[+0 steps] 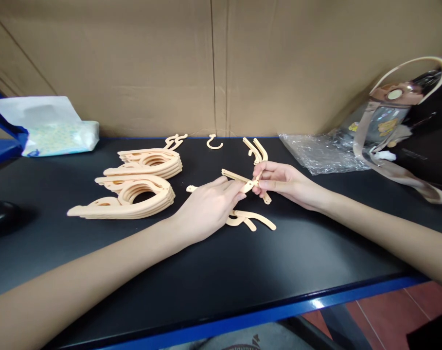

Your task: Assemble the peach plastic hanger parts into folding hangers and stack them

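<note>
My left hand point(209, 206) is closed on a beige plastic folding-hanger arm point(247, 186), whose rounded end sticks out past the fingertips. Close beside it, the thumb and fingers of my right hand point(284, 183) pinch a small beige hanger part point(256, 183), meeting the arm's end; the fingers hide most of its shape. A slim beige hanger bar point(234, 175) slants up and left from between the hands. Under my left hand, partly covered, curved hanger pieces point(259, 218) lie on the black table point(279, 272). One more rounded end point(191, 188) shows left of the knuckles.
Two stacks of beige folded hangers point(148, 209) stand at left. Along the back lie a loose hook point(215, 142), more hooks point(176, 141) and several hanger arms point(257, 149). A tissue pack point(62, 136), black mouse point(2, 217), clear plastic bag point(315, 153) and strapped bottle point(388, 116) surround them.
</note>
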`<state>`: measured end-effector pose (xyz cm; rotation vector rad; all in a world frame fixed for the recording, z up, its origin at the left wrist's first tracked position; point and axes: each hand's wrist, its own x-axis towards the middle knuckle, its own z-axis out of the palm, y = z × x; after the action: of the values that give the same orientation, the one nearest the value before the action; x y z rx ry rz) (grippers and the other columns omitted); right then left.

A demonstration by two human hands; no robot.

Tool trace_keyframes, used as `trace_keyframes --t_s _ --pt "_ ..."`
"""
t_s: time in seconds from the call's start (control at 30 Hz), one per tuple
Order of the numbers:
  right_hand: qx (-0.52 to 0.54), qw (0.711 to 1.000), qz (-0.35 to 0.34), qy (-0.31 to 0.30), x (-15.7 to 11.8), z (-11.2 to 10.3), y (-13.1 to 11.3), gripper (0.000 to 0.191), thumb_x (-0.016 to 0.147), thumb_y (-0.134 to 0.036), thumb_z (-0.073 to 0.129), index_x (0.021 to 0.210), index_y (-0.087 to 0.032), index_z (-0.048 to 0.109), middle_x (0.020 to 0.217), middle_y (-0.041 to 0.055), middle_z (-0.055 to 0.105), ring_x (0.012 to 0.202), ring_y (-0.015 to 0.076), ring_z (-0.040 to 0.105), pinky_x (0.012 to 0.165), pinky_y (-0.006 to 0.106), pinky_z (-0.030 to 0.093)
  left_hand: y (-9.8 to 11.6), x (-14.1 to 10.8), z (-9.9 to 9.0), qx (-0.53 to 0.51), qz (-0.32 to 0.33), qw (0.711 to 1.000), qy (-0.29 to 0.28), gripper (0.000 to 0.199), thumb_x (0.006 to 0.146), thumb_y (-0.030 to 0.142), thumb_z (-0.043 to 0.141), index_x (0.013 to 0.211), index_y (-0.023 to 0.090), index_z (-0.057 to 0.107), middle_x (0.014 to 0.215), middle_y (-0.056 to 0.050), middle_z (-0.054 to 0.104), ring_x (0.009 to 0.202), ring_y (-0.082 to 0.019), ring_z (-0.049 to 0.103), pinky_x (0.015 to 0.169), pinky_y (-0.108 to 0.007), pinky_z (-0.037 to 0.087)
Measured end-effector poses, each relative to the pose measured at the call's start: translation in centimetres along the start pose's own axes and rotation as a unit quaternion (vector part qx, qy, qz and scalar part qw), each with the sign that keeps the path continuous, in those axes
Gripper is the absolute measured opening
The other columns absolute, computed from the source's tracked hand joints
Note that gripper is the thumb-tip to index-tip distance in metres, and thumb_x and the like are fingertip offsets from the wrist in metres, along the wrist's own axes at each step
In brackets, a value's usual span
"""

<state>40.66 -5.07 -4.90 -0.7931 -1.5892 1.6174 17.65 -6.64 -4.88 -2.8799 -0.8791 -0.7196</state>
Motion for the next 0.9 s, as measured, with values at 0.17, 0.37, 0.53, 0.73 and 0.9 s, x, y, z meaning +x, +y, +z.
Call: trace_keyframes --t_s 0.17,0.37,0.53,0.73,0.9 --pt "-0.012 1.0 0.011 -0.01 0.1 -0.02 -0.02 0.016 0.088 -0.027 0.073 0.097 -0.018 0.063 0.079 0.0001 0.071 0.065 0.0097 0.061 0.062 0.022 0.051 -0.12 -0.01 -0.03 -0.011 0.028 1.0 -0.004 0.026 0.105 0.016 0.034 0.101 0.014 0.06 0.086 -0.005 0.066 0.078 -0.018 0.06 0.065 -0.027 0.048" --pt "-0.064 0.998 -0.006 -0.01 0.04 0.22 -0.53 0.019 0.087 -0.032 0.074 0.09 -0.016 0.066 0.073 -0.0002 0.069 0.061 0.0088 0.058 0.059 0.022 0.049 0.21 -0.03 0.19 -0.004 0.063 0.998 0.001 0.024 0.105 0.016 0.037 0.1 0.013 0.06 0.087 -0.007 0.068 0.083 -0.021 0.062 0.071 -0.03 0.05" --pt "-0.087 0.996 -0.008 0.008 0.12 0.09 -0.63 0.034 0.083 -0.032 0.078 0.109 -0.017 0.064 0.077 -0.0002 0.071 0.064 0.0111 0.062 0.059 0.025 0.051 0.17 -0.07 0.32 0.014 0.039 0.999 0.005 0.03 0.106 0.018 0.032 0.097 0.013 0.06 0.085 -0.007 0.068 0.079 -0.022 0.064 0.07 -0.033 0.051" --pt "-0.096 0.995 -0.014 0.026 0.18 -0.07 -0.35 0.029 0.082 -0.034 0.079 0.102 -0.017 0.067 0.078 0.0014 0.073 0.064 0.0117 0.063 0.061 0.027 0.052 -0.03 -0.27 0.65 0.019 0.004 1.0 0.005 0.028 0.107 0.021 0.033 0.124 0.011 0.052 0.11 -0.014 0.072 0.096 -0.024 0.068 0.079 -0.036 0.055" --pt "-0.093 0.995 -0.016 0.04 0.14 0.0 -0.18 0.03 0.079 -0.035 0.081 0.097 -0.017 0.066 0.076 0.0013 0.073 0.065 0.0115 0.064 0.058 0.025 0.051 0.03 -0.24 0.61 0.01 -0.002 1.0 -0.001 0.028 0.106 0.019 0.036 0.129 0.01 0.049 0.114 -0.015 0.072 0.101 -0.026 0.069 0.081 -0.037 0.055"
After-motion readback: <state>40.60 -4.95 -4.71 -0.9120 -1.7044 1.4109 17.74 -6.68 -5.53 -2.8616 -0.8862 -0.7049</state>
